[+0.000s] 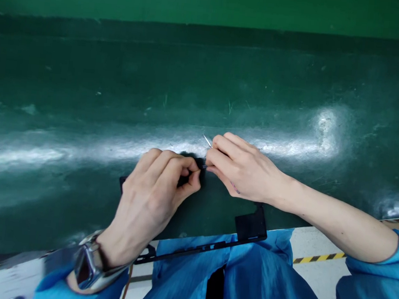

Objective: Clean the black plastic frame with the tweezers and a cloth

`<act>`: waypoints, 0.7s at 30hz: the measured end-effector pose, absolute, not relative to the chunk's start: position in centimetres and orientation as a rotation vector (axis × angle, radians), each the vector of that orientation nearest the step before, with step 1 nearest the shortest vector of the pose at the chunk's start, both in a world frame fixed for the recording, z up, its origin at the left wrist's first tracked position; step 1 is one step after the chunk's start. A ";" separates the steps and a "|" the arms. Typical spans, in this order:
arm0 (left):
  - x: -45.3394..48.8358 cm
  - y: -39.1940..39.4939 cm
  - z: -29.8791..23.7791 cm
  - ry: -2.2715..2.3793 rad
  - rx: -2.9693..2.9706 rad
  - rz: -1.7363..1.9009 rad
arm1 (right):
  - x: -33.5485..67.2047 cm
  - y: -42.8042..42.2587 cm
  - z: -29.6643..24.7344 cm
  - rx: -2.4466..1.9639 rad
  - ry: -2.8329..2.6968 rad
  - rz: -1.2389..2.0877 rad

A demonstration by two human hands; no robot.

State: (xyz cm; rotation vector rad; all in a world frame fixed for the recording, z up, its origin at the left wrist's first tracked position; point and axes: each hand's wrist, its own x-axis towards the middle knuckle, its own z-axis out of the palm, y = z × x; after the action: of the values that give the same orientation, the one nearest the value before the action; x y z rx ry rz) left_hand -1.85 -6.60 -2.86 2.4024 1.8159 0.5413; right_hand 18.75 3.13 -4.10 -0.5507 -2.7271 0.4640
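Observation:
A thin black frame part [248, 226] lies on the green belt surface [204, 98], its near edge hanging over the belt's front rim above my blue-clad knees. My left hand [153, 196] rests on the frame's far side, fingers curled and pinching a small dark spot on it. My right hand [241, 169] is closed around slim metal tweezers [207, 142], whose upper end sticks out above my fingers. The tweezers' tip meets the left fingertips at the frame's top edge; what is pinched there is too small to make out.
The worn green belt stretches wide to both sides and back to a green wall [212, 4]. Below the belt's front edge are my blue trousers [243, 283] and a pale floor with a yellow-black striped line [319, 258]. A silver watch [87, 267] is on my left wrist.

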 end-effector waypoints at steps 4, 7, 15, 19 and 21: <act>-2.2 -7.0 -2.4 1.840 2.348 0.587 | 18.8 3.2 -4.0 -0.549 -2.735 0.456; -2.6 -7.2 -2.3 1.835 2.352 0.624 | 18.8 3.2 -4.1 -0.547 -2.730 0.429; -2.5 -7.0 -3.0 1.791 2.458 0.599 | 18.8 3.1 -4.3 -0.535 -2.695 0.429; -2.1 -6.5 -2.8 1.775 2.506 0.558 | 18.8 3.1 -4.4 -0.528 -2.673 0.417; -2.0 -6.3 -2.8 1.776 2.516 0.552 | 18.8 3.1 -4.4 -0.523 -2.672 0.406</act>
State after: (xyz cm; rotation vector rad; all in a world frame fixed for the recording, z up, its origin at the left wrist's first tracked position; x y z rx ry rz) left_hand -2.03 -6.32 -2.76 2.5161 1.7762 0.5518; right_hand 18.81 3.09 -4.42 -0.5231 -2.6715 0.4064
